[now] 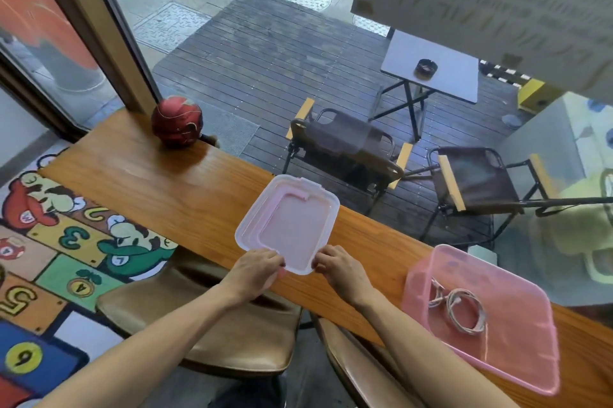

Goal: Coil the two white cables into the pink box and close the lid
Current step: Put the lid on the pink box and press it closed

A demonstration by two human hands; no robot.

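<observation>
Cables [459,309] coiled in pink box [517,358]; hands grip lid [288,225].

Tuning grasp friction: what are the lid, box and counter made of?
Lid: likely translucent plastic, frosted, faintly pink; the wood shows through its rim. Box: translucent pink plastic, glossy; the cables show inside. Counter: wood by its grain, varnished, reflecting light.

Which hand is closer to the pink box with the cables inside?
The right hand. It grips the near edge of the lid, to the left of the pink box. The left hand grips the same edge further left, so it is farther away.
</observation>
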